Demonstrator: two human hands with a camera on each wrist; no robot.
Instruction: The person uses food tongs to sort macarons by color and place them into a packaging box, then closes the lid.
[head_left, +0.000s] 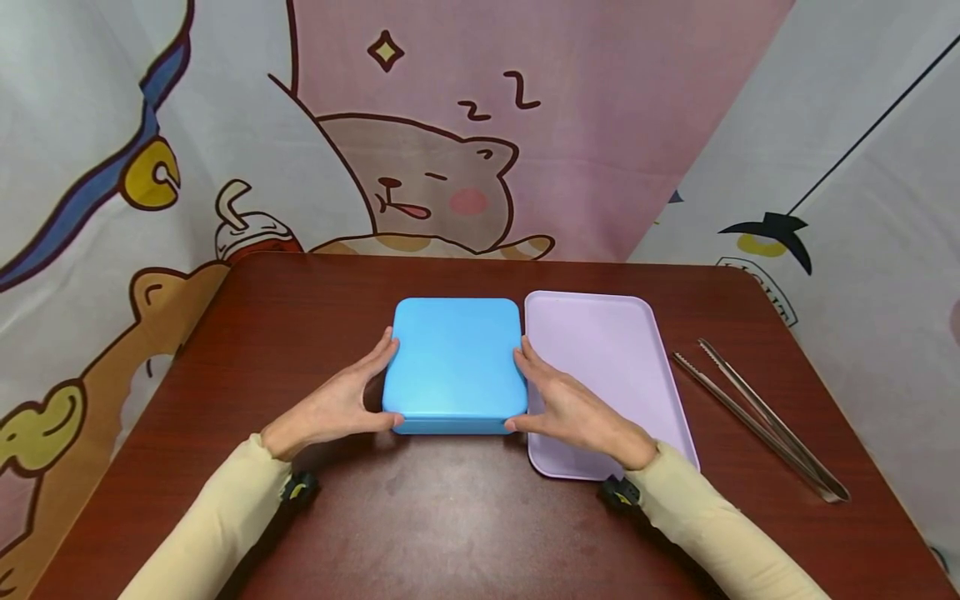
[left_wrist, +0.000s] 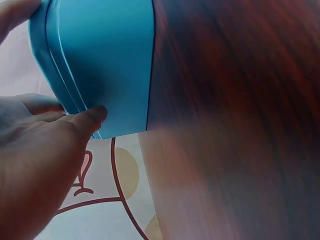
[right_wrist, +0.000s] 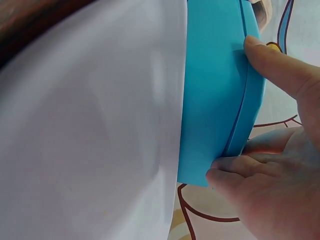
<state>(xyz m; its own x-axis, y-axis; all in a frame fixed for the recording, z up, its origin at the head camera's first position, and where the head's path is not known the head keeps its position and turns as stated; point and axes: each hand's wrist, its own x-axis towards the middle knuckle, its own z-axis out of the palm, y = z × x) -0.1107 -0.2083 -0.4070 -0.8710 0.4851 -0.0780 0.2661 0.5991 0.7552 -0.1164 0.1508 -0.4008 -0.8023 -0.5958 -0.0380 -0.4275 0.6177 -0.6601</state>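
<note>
Blue box (head_left: 454, 360) edges gripped by both hands (head_left: 453, 410).

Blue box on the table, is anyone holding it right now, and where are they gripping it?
Yes. The blue box is held by both hands at its sides: the left hand on its left side, the right hand on its right, fingers at the lid seam.

A dark red-brown wooden table (head_left: 450, 517) fills the lower half of the frame. A blue lidded box (head_left: 453, 362) is set at the centre of its surface. Just to the right of it, a flat lilac tray (head_left: 615, 350) is laid, its near end reaching lower in the frame. Metal tongs (head_left: 757, 417) are placed at the right, apart from the tray, angled toward the lower right.
</note>
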